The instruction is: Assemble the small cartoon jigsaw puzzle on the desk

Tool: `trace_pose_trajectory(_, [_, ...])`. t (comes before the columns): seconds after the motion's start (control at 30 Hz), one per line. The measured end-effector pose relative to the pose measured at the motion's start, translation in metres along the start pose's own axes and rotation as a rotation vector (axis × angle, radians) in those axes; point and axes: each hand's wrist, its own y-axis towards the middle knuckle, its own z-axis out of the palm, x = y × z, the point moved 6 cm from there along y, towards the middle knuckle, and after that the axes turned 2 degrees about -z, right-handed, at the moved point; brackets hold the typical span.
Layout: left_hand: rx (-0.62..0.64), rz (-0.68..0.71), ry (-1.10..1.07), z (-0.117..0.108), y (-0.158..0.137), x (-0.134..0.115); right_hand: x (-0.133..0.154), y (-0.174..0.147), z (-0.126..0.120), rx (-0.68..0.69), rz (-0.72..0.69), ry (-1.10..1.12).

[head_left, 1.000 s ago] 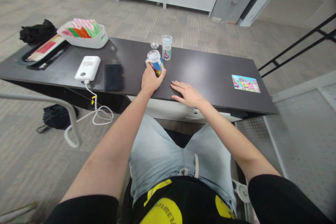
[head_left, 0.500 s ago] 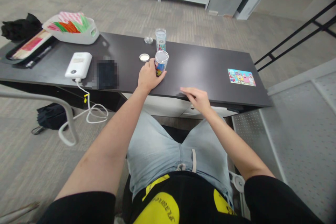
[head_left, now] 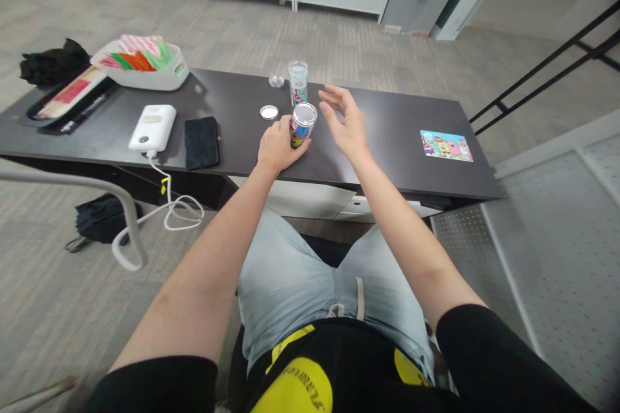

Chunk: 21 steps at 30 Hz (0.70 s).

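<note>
My left hand is wrapped around a colourful printed can with a silvery rim, tilted a little near the table's front edge. To the right of the can, my right hand is raised over the table with its fingers apart and nothing in them. Just behind the can stands a clear printed jar. A round white-faced lid lies left of the can, and a clear lid lies further back.
On the dark table are a picture card at right, a black phone, a white power bank with a cable, a white basket of colourful strips, a black tray and a black bundle.
My right hand has risen from the table's front edge and moved forward, up beside the can, its fingers spreading. The left hand stays on the can, which tilts slightly more.
</note>
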Motion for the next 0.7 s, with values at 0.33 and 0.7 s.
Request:
trace_pose_trajectory(0.33, [-0.116, -0.241, 0.002, -0.003, 0.012, 0.022, -0.025, -0.111, -0.190, 0.016, 0.418, -0.818])
trace_pose_trajectory(0.7, [-0.385, -0.694, 0.128, -0.058, 0.003, 0.085, -0.031, -0.162, -0.270, 0.067, 0.682, -1.072])
